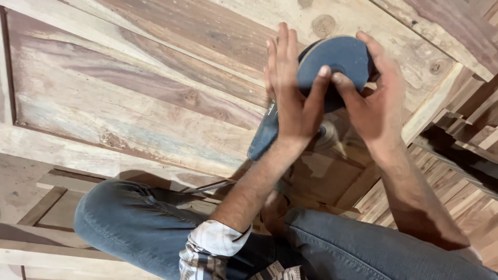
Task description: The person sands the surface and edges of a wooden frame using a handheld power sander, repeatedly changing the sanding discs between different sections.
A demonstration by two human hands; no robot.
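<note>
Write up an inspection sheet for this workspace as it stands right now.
Surface: unfinished wooden panel, with knots and streaked grain.
Job's things: round blue-grey sanding disc on a blue power tool, held face-up.
Clutter: stacked wooden slats at right.
Hands: left hand and right hand both grip the disc's edge.
Cables: thin cord across the knee.
Surroundings: person's blue jeans, checked rolled sleeve.

Blue sanding disc [337,59], tilted up, on grinder [264,136]
</note>
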